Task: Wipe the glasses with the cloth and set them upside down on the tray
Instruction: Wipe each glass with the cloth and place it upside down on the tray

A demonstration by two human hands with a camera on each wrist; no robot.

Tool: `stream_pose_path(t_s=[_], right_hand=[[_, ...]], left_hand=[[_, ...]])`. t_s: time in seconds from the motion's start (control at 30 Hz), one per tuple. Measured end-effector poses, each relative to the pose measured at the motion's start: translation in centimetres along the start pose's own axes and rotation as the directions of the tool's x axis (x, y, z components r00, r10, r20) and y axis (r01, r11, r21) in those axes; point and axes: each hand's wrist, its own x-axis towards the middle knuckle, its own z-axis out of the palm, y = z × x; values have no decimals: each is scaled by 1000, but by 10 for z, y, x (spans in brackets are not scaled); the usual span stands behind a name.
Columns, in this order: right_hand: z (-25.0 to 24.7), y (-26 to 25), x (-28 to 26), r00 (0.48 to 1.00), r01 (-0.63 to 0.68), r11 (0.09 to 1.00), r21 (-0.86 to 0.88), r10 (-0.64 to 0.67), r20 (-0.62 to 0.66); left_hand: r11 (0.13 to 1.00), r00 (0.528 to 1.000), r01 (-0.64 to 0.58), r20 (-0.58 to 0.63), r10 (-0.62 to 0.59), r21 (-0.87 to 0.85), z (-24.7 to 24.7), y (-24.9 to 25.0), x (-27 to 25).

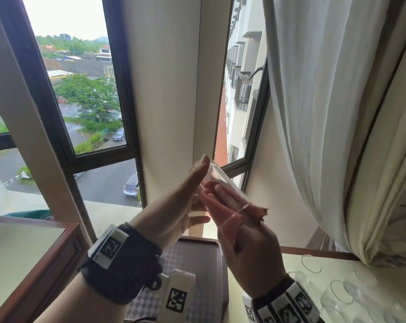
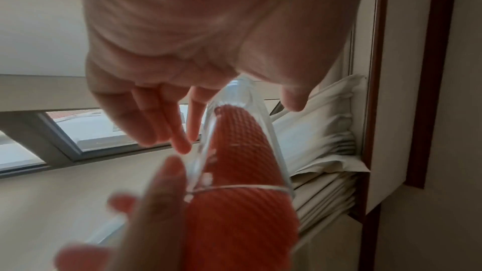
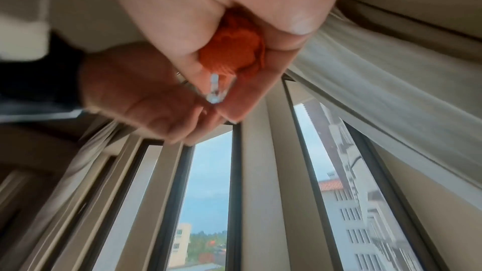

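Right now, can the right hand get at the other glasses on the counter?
Probably not yet: the right hand has cloth-wrapped fingers inside the held glass; the other glasses stand unobstructed below it.

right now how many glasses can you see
3 plainly: one glass in the left hand, two glasses on the table right of the tray; fainter rims suggest more.
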Motion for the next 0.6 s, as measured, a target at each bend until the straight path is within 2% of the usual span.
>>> stream_pose_path(t_s=[0.07, 0.13, 0.23, 0.3, 0.33, 0.4, 0.43, 0.5, 0.53, 0.57, 0.6], right_hand=[[7, -2, -5, 994, 44, 990, -131, -30, 101], [11, -9, -5, 991, -12, 983, -181, 36, 131], [8, -13, 0, 981, -144, 987, -71, 152, 120], [0, -18, 1, 945, -290, 949, 124, 264, 191], [-7, -24, 4, 910, -381, 886, 263, 309, 278], [-22, -37, 13, 847, -514, 675, 529, 305, 435], [-27, -42, 17, 822, -560, 559, 612, 280, 496], [-29, -47, 18, 803, -589, 446, 674, 233, 548], [-26, -45, 18, 798, -599, 437, 671, 255, 546], [-21, -41, 16, 803, -593, 480, 646, 299, 515], [-16, -33, 12, 834, -544, 633, 550, 341, 433]], left_hand=[[997, 997, -65, -38, 66, 29, 2, 4, 0], [986, 984, -146, -87, 153, 83, 2, 4, 0], [976, 974, -202, -89, 208, 77, -2, 3, 2], [972, 972, -233, 27, 232, 20, -9, 0, 2], [964, 960, -261, 92, 264, -45, -13, -4, 3], [926, 925, -296, 171, 339, -236, -18, -10, 2], [901, 911, -299, 189, 367, -314, -19, -13, 2], [879, 906, -309, 167, 388, -363, -17, -16, 2], [886, 919, -313, 127, 374, -343, -16, -15, 4], [904, 938, -309, 66, 342, -295, -14, -13, 5], [929, 952, -297, 3, 305, -219, -13, -10, 5]])
